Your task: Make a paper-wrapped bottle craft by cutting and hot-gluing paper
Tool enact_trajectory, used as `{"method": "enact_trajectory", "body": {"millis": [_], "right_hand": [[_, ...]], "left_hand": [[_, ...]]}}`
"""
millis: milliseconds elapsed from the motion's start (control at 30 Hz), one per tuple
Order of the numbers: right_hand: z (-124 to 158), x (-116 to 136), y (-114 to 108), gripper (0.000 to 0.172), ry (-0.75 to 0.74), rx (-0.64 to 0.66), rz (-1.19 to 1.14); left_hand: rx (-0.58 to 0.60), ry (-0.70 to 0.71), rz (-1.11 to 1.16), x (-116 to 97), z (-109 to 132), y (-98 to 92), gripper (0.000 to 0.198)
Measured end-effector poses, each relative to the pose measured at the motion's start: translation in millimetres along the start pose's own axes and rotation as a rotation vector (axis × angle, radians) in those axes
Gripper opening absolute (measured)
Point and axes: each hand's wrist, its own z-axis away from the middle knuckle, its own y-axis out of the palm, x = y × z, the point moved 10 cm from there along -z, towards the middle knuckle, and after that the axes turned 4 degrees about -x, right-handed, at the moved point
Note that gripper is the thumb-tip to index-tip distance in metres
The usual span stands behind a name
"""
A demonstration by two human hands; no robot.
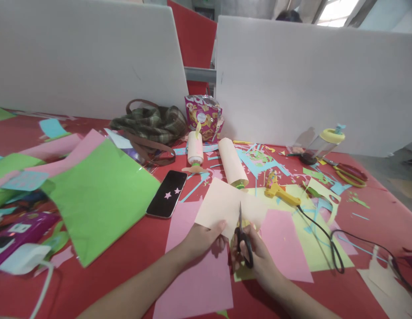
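In my left hand is a cream sheet of paper, pinched at its lower edge between thumb and fingers. My right hand is wrapped round the black handles of a pair of scissors, whose blades point away from me and lie across the sheet. Part of the paper extends right of the blades. Below the hands lie pink paper and pale yellow paper. Beyond the sheet, a cream paper roll lies beside a smaller paper-wrapped cylinder with a yellow tip.
Left are a phone, a large green sheet and a white charger. On the right lie a yellow glue gun with a black cord, pliers-like red-and-yellow-handled tool and a clear bottle. A snack bag stands behind.
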Motion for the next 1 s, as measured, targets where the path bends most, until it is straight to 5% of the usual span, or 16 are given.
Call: {"method": "enact_trajectory", "body": {"millis": [567, 767, 1000], "right_hand": [[0.8, 2.1, 0.9, 0.038, 0.045, -0.021, 0.040], [2.5, -5.4, 3.0, 0.035, 0.062, 0.017, 0.062], [2.4, -7.4, 3.4, 0.034, 0.070, 0.042, 0.040]], "left_hand": [[-0.129, 0.190, 0.235, -25.9, -6.3, -21.3, 0.030], [0.012, 0.100, 0.126, -13.4, -5.4, -2.6, 0.035], [0.045, 0.078, 0.087, -12.4, -2.6, 1.3, 0.036]]}}
